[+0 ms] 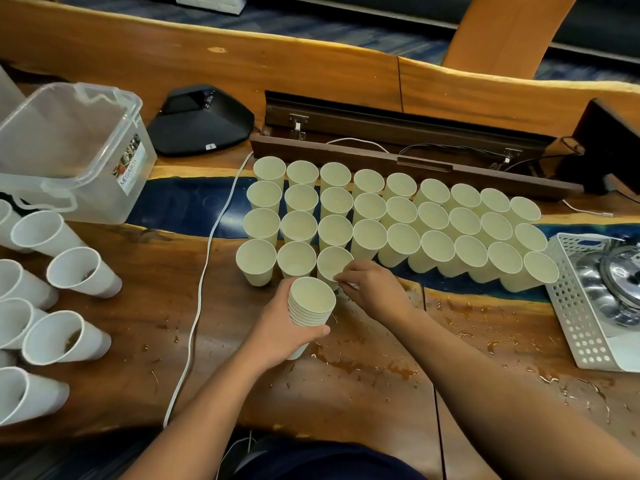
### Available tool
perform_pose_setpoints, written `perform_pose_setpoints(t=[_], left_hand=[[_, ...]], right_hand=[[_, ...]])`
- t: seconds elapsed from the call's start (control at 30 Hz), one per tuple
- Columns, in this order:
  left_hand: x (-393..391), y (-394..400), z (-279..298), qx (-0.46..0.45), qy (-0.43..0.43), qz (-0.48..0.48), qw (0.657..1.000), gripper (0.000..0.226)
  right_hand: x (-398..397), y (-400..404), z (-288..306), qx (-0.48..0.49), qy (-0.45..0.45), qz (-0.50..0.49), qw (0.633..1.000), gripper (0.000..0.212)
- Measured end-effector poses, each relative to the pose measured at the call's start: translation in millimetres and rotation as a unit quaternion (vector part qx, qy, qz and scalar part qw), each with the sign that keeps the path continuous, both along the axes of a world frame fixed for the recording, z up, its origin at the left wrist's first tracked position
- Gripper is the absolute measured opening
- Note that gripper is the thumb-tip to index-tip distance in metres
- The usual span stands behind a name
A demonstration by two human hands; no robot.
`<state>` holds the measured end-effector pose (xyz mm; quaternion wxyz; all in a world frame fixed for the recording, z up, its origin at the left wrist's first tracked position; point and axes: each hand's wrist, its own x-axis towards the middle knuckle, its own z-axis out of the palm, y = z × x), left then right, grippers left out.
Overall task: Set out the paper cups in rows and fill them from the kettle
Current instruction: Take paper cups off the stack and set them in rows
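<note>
The left hand (277, 327) grips a stack of cups (310, 303); the right hand (370, 289) pinches the rim of a cup (331, 263) in the front row.

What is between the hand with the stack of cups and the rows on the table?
Only the right hand, which pinches the rim of the nearest cup in the front row. The left hand holds the stack of cups just in front of that row; nothing else intervenes.

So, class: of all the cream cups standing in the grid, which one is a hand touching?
The third cup from the left in the nearest row. The right hand pinches its near rim; the other grid cups stand untouched.
</note>
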<state>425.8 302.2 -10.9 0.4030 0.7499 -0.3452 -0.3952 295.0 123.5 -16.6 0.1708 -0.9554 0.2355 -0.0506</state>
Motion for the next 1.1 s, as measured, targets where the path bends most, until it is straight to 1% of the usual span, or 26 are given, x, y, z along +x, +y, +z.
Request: perform_pose_setpoints(t=[0.23,0.4,0.5,0.57,0.63,0.67,0.73,0.83,0.9,1.1], left_hand=[[-1,-3,2,0.002,-0.001,-0.002,1.0,0.088],[-1,-1,0,0.004,0.001,0.0,1.0,0.088],[-2,-1,0,0.002,0.002,0.0,1.0,0.088],[-3,-1,1,-0.002,0.006,-0.001,1.0,0.088],[-5,-3,0,-0.002,0.018,-0.002,1.0,0.086],[-6,-4,0,-0.004,0.025,-0.003,1.0,0.085],[-9,-8,0,-0.011,0.038,-0.001,0.999,0.083],[-14,-16,0,-0.011,0.039,-0.015,0.999,0.082],[-18,-19,1,-0.005,0.032,-0.03,0.999,0.083],[-33,-29,5,-0.007,0.025,-0.04,0.999,0.086]], right_hand=[[0,0,1,-0.003,-0.004,-0.001,1.0,0.024],[0,3,10,0.014,-0.006,-0.016,1.0,0.036],[0,9,28,0.048,-0.04,-0.05,0.997,0.045],[-2,15,46,0.08,-0.069,-0.067,0.992,0.042],[-7,23,61,0.11,-0.081,-0.046,0.99,0.034],[-11,27,67,0.13,-0.073,-0.024,0.989,0.031],[-17,36,74,0.161,-0.026,0.03,0.986,0.03],[-25,41,73,0.135,0.049,0.082,0.986,0.032],[-30,41,75,0.118,0.073,0.083,0.987,0.034],[-44,37,86,0.076,0.096,0.058,0.991,0.031]])
